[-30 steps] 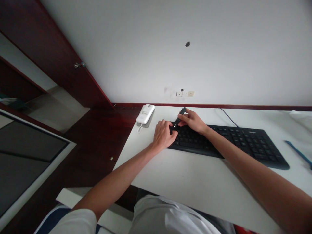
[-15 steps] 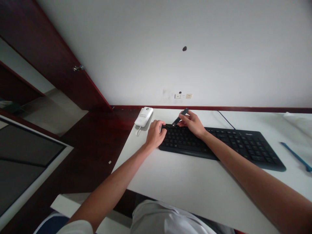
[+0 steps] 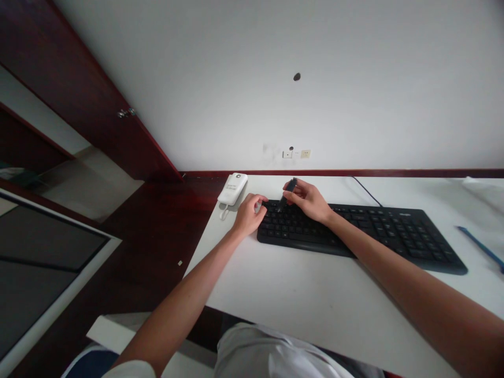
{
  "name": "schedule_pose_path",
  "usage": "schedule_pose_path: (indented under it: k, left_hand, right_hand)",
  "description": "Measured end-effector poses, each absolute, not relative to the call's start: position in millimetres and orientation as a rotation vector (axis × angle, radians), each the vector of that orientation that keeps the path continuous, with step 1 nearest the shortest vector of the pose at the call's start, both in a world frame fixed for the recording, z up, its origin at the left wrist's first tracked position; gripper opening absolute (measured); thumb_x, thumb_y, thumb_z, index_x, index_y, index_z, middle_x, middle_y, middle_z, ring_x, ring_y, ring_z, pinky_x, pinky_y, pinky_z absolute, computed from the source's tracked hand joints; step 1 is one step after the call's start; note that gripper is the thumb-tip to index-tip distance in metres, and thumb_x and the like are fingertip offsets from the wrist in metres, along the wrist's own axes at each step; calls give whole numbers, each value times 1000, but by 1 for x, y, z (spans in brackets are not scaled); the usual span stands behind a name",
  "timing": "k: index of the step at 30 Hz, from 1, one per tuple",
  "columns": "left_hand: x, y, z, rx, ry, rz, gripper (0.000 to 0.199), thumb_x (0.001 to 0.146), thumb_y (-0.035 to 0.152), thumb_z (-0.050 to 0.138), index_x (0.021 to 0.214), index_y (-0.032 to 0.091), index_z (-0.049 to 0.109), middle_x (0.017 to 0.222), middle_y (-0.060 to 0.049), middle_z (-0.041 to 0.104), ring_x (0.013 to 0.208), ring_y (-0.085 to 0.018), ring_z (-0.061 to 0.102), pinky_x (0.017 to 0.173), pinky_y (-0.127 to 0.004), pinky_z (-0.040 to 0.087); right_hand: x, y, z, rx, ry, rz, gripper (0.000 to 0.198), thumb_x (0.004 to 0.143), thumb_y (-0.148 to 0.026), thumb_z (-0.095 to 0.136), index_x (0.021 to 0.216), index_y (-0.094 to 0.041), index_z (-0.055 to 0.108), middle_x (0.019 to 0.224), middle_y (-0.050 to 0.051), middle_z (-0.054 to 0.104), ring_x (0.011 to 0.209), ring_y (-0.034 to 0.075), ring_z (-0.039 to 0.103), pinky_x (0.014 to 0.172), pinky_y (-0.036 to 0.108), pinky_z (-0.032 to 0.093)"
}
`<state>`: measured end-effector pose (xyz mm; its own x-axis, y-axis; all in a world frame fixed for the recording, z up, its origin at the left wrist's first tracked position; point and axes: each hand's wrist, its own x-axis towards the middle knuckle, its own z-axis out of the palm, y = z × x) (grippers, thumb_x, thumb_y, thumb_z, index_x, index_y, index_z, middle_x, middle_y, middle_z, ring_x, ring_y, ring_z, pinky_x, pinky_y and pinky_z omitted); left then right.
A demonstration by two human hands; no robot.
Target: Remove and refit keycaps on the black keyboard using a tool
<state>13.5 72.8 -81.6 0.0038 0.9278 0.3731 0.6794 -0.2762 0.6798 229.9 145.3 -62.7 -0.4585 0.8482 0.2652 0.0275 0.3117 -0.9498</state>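
A black keyboard lies flat on the white table. My left hand is closed on its upper left corner, thumb and fingers around the edge. In my right hand is a slim black brush-like tool, pinched between thumb and fingers. It slants down to the left, its lower end at the upper left keys; the tip is too dark to make out clearly. My right forearm passes over the middle of the keyboard and hides some keys.
A white power bank with a short strap lies left of the keyboard. Right of it are a blue stick-like tool and a clear plastic bag. A cable runs back from the keyboard toward the wall.
My right hand has moved slightly left and toward me, and the black tool is held steeper, its lower end further down on the keys. My left hand stays on the keyboard corner.
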Motion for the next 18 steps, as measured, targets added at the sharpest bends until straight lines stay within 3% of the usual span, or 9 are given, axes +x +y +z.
schedule_pose_path:
  k: [7,18]
  left_hand:
    - [13,72,-81,2005,1635,1163,26,86,9,58,105,21,70,101,-3,65,82,-15,57,80,-29,51]
    - [14,72,-80,2044,1614,1158,24,86,8,58,103,20,70,100,-4,65,89,-16,61,86,-31,52]
  right_hand:
    - [234,128,-45,-759,-2078,927,25,92,-44,67,101,-21,66,86,2,70,72,18,63,71,32,54]
    - [232,117,-28,-687,-2369,664,20,95,-39,63,102,-20,66,88,5,74,76,21,68,73,33,52]
